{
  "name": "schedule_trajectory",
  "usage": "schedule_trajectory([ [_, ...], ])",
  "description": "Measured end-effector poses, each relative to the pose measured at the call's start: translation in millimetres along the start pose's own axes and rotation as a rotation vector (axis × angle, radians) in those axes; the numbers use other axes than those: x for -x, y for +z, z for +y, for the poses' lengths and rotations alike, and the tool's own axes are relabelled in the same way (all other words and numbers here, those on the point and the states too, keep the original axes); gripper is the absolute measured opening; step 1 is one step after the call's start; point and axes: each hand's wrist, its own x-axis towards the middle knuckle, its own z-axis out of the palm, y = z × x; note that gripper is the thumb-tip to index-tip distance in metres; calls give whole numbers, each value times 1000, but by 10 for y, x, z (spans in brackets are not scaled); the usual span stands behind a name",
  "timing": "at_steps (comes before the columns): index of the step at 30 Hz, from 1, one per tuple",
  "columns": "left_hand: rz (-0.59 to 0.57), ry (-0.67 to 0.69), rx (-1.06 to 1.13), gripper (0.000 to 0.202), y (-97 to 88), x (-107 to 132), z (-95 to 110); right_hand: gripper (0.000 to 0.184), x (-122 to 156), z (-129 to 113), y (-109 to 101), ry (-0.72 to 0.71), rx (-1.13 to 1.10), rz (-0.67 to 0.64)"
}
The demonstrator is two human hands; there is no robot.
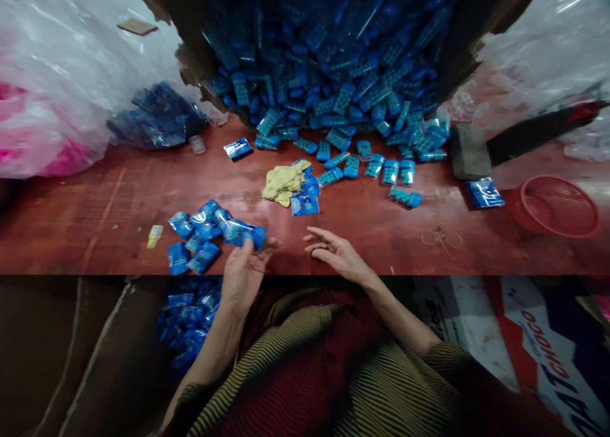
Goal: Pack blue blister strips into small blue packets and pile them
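Observation:
My left hand (pixel 244 273) is at the near edge of the red table (pixel 372 234), fingers closed on a small blue packet (pixel 244 234) at the right end of a cluster of blue packets (pixel 197 237). My right hand (pixel 336 253) rests open on the table beside it, fingers spread, holding nothing. A big heap of blue blister strips (pixel 333 62) spills from a cardboard box at the back. A crumpled yellow cloth (pixel 283 183) lies on a few packets in the middle.
A red plastic basket (pixel 555 205) stands at the right edge. Clear plastic bags (pixel 61 56) fill the back left and right corners. A box of blue packets (pixel 188 319) sits below the table edge on the left. Rubber bands (pixel 441 238) lie near the front.

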Motion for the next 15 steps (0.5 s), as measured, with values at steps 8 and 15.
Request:
schedule_trajectory([
  [8,532,461,-539,35,-629,-91,270,37,-110,38,39,-28,145,41],
  [15,487,693,-1444,50,-1090,-859,886,68,-642,-131,684,-418,559,-238],
])
